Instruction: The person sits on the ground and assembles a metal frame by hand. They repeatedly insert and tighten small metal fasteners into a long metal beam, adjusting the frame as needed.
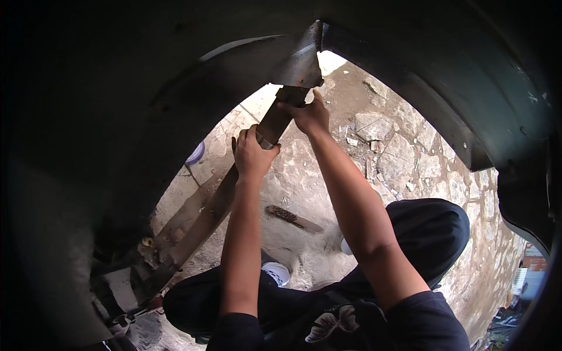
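Note:
A long, flat, dark metal bar (274, 123) slopes from beneath a bent metal flange (300, 65) down toward the lower left. My left hand (254, 157) grips the bar's edges partway along, with the thumb on the right side and the fingers over the left. Higher up, my right hand (311, 116) is closed on the bar's upper end, just below the flange; some of its fingers are hidden behind the metal. Whether the bar is joined to the flange cannot be made out. On the ground beneath my forearms lies a wire brush (293, 218).
Dark curved panels (404, 82), like a vehicle's wheel arch, frame the view above and on both sides. Stones (396, 158) pave the ground at right. A purple round object (196, 154) sits left. Mechanical parts (123, 289) crowd the lower left, near my bent knee.

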Demonstrator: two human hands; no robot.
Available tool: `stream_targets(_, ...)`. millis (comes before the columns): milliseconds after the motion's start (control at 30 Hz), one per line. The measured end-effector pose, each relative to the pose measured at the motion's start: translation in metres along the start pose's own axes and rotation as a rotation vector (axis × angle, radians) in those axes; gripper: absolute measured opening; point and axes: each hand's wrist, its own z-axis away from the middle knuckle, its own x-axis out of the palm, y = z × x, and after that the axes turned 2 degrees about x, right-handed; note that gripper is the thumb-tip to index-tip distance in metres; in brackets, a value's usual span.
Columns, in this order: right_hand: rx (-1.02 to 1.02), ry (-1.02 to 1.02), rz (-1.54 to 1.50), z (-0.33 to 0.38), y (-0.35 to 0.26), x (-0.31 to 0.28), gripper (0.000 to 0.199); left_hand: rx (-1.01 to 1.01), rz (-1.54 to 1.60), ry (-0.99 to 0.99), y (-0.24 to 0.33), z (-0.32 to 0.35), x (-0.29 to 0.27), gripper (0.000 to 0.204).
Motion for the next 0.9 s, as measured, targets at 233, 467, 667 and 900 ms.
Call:
stream_targets(233,0.154,-0.113,0.054,0.007,-0.006,-0.026,0.116,0.002,0.001,0.040,0.002,0.001,0.006,0.074)
stream_targets(467,0.038,0.008,-0.004,0.003,-0.014,-0.009,0.116,-0.018,-0.003,0.008,0.008,0.001,0.001,0.072)
stream_targets(667,0.076,-0.081,0.071,-0.005,0.006,-0.015,0.110,0.002,0.027,0.022,0.004,0.001,-0.001,0.071)
stream_targets(900,0.099,-0.076,-0.088,-0.021,0.020,-0.002,0.102,-0.040,0.003,-0.062,0.012,-0.004,0.001,0.083)
